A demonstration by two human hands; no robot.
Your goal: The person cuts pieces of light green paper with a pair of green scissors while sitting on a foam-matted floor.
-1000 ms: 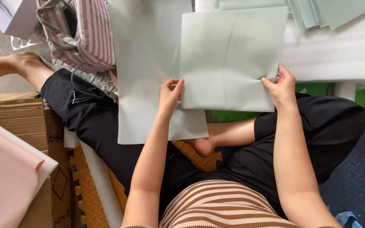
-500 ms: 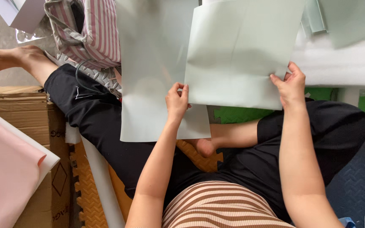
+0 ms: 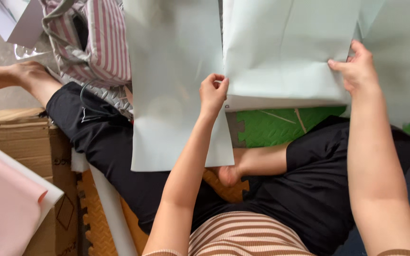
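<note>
Over my crossed legs, I hold a pale green sheet (image 3: 285, 52) up in front of me, one hand at each lower corner. My left hand (image 3: 213, 93) pinches the sheet's lower left corner, its grip narrow, thumb and fingers pressed together on the edge. My right hand (image 3: 357, 68) clamps the lower right edge, thumb on the near face and fingers curled behind. The sheet is spread flat between both hands, with faint fold creases across it, and its top runs out of view.

Just left of it hangs a second pale sheet (image 3: 179, 95), long and narrow; its lower end drapes over my left thigh, and my left forearm crosses in front of it. More pale sheets (image 3: 399, 52) lie behind my right hand.

I sit on the floor in black trousers and a brown-and-white striped top. One bare foot (image 3: 226, 174) is tucked under me on an orange foam mat (image 3: 91, 208); a green foam mat (image 3: 281, 125) shows below the held sheet. My other leg stretches left, its foot beside a striped bag (image 3: 103, 42). A cardboard box (image 3: 29, 142) stands at far left with a pink sheet (image 3: 3, 208) lying over it.
</note>
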